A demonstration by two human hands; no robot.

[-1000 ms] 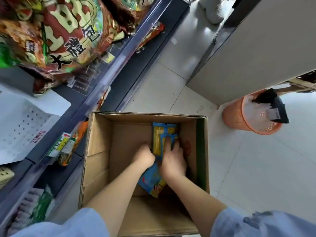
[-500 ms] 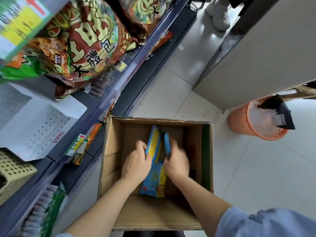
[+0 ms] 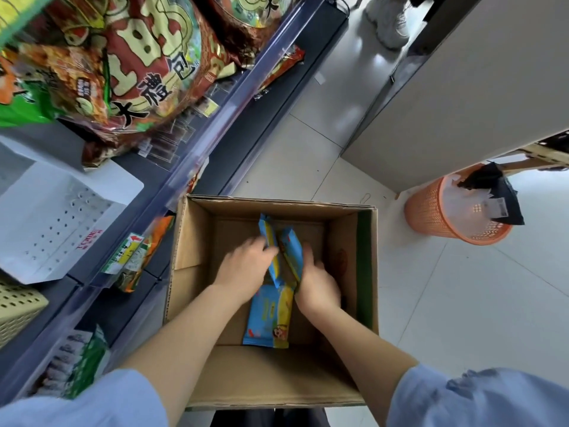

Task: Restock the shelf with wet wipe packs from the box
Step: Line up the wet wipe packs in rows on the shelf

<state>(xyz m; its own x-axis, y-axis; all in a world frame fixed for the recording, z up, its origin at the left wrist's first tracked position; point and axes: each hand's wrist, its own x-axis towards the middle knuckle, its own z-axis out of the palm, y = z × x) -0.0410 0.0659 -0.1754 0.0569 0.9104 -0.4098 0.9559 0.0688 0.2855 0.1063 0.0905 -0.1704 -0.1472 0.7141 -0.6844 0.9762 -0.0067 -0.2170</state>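
Observation:
An open cardboard box (image 3: 366,272) stands on the floor below me. Both my hands are inside it. My left hand (image 3: 246,268) grips one blue and yellow wet wipe pack (image 3: 268,241) held on edge. Beside it, my right hand (image 3: 317,285) grips a second upright pack (image 3: 291,252), the two packs pressed close together. A third wet wipe pack (image 3: 269,315) lies flat on the box bottom under my hands. The shelf (image 3: 197,143) runs along the left.
Large red snack bags (image 3: 123,66) fill the upper shelf, with a white perforated divider (image 3: 52,223) and smaller packets below. An orange mesh bin (image 3: 455,208) stands right of the box beside a grey cabinet (image 3: 462,97). Someone's white shoes (image 3: 388,23) are at the top.
My hands went from lying on the flat packs to gripping two of them, stood on edge and raised slightly. The view has shifted a little.

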